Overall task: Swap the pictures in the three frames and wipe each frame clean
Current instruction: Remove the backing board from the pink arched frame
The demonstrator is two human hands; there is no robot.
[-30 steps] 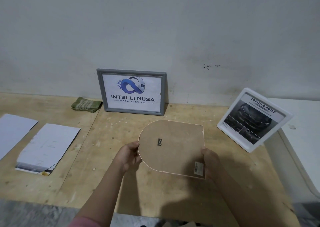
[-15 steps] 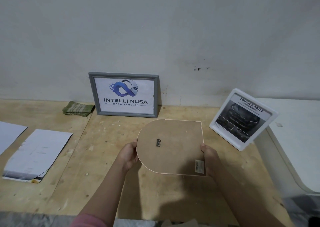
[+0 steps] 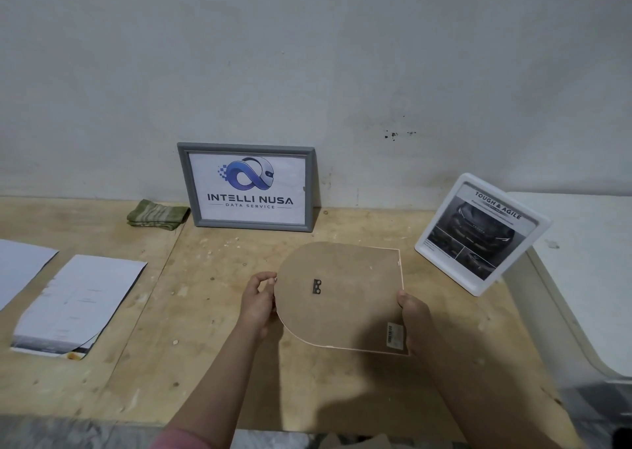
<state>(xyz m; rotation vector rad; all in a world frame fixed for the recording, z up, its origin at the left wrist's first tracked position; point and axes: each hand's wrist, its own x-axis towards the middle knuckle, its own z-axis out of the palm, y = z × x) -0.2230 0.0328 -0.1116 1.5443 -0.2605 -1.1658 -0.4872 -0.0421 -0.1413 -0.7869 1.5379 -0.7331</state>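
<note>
Holding an arch-shaped frame [image 3: 342,298] back side up above a plywood worktop [image 3: 191,329], a person grips it at both ends: the left hand [image 3: 258,303] clasps the rounded edge, thumb and fingers [image 3: 265,277] pinched around it, while the right hand [image 3: 415,322] holds the straight edge near a corner, thumb on the brown backing beside a small barcode sticker [image 3: 394,335]. One metal hanger [image 3: 317,287] sits near the middle of the backing.

Three frames are in view. The second, a grey frame [image 3: 248,186] with an "INTELLI NUSA DATA SERVICE" print, stands upright against the wall [image 3: 307,55] at the back of the worktop. The third, a white frame [image 3: 480,233] showing a "TOUGH & AGILE" car picture, stands tilted to the right, near a white cabinet [image 3: 588,260].

One folded green cloth [image 3: 157,214] lies just left of the grey frame, by the wall. Two lots of loose paper lie well to the left: a small stack of sheets [image 3: 78,305] with a dark print edge showing underneath, and one further sheet [image 3: 20,267] cut off by the picture's edge. A pink sleeve [image 3: 181,440] shows at the left forearm.
</note>
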